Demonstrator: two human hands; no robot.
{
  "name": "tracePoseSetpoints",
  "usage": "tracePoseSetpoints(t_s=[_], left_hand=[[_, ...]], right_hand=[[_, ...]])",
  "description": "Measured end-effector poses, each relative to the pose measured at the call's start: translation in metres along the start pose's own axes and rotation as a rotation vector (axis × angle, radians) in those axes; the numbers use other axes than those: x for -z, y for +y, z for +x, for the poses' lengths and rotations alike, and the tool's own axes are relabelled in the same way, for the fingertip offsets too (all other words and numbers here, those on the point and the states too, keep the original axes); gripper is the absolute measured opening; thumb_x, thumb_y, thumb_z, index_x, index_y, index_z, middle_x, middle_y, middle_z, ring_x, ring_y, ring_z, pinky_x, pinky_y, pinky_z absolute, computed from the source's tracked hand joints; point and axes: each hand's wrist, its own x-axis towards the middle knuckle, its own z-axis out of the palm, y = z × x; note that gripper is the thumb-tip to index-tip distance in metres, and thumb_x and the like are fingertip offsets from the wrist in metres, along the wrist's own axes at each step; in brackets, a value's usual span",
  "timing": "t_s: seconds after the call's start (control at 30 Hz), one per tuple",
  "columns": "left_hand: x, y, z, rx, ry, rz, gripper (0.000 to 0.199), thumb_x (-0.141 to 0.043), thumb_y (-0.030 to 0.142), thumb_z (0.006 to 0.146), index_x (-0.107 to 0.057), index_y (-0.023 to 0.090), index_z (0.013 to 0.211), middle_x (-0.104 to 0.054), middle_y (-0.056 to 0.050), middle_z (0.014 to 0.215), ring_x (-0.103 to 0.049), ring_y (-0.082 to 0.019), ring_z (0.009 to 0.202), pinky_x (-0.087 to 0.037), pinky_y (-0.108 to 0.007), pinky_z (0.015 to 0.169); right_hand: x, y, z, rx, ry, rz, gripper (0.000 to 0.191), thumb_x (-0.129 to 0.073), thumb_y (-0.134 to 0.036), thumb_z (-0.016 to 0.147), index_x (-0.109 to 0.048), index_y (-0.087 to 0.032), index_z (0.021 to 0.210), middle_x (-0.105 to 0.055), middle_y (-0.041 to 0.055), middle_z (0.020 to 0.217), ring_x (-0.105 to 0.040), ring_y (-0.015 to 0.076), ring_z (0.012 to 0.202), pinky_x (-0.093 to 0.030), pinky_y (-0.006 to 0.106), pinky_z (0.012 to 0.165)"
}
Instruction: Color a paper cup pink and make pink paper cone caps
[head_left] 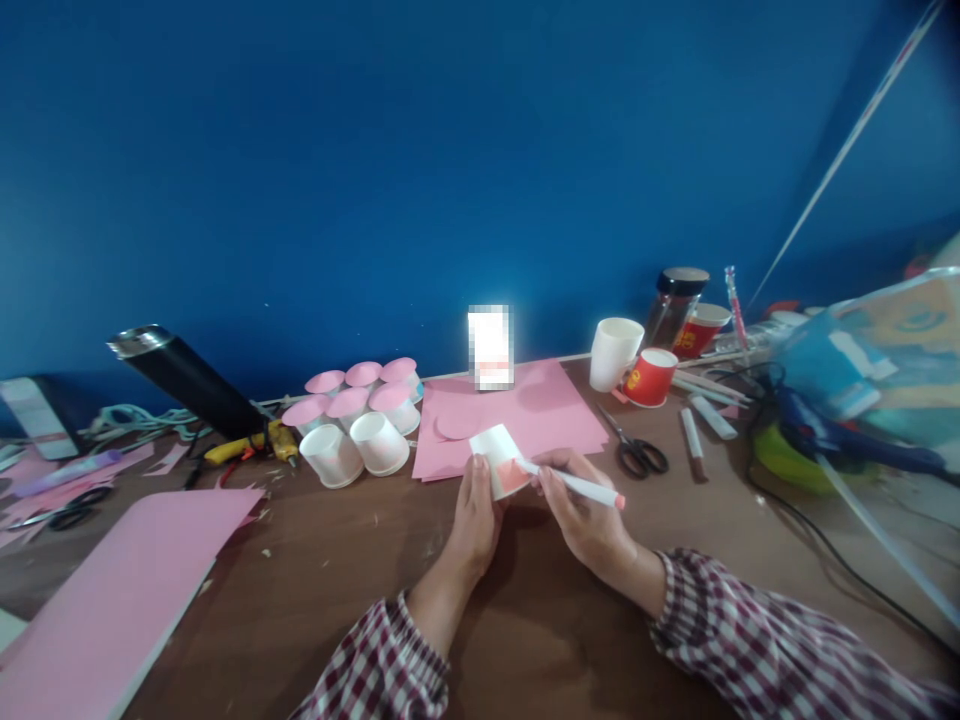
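Main risk I see: thin wall on the white paper cup (pixel 491 442). If the marker (pixel 592 489) presses too hard, it could dent, or the cup could twist and the coral patch (pixel 510 477) go ragged. Fingertips straying onto wet ink could smear it; can't tell if it's wet.

Cup is tilted, in front of the pink sheets (pixel 540 405), between both hands. Left hand (pixel 478 515) is closed around its side, far fingers hidden. Right hand (pixel 586 520) pinches the marker pen-style near the tip, tail pointing right. Forearms angle inward from the bottom, wrists over the brown table (pixel 247 630).
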Motion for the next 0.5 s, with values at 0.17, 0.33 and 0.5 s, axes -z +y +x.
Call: tracePoseSetpoints(t_s=[0.17,0.33,0.5], left_hand=[[0.005,-0.006,0.000,-0.020,0.007,0.069,0.052,-0.059,0.058,0.082,-0.065,0.017,0.113,-0.066,-0.017,0.114,-0.053,-0.039,0.122,-0.046,-0.054,0.101],[-0.001,0.001,0.000,-0.009,0.011,0.047,0.049,-0.055,0.057,0.085,-0.067,0.016,0.109,-0.067,-0.018,0.113,-0.054,-0.037,0.121,-0.046,-0.051,0.101],[-0.018,0.019,-0.005,0.104,-0.041,-0.119,0.045,-0.054,0.056,0.086,-0.067,0.015,0.101,-0.068,-0.016,0.111,-0.060,-0.032,0.112,-0.049,-0.045,0.095]], right_hand=[[-0.001,0.001,-0.002,0.016,-0.045,0.035,0.010,-0.055,-0.025,0.092,-0.062,-0.018,0.093,-0.067,0.0034,0.078,-0.064,0.0148,0.067,-0.051,0.024,0.061],[-0.001,0.002,0.000,-0.006,0.038,-0.004,0.013,-0.054,-0.026,0.092,-0.062,-0.017,0.088,-0.066,0.0037,0.074,-0.063,0.0152,0.064,-0.050,0.025,0.060],[0.000,0.000,-0.001,0.002,-0.039,0.073,0.011,-0.054,-0.025,0.092,-0.062,-0.018,0.092,-0.066,0.0029,0.075,-0.062,0.0144,0.065,-0.049,0.025,0.060]])
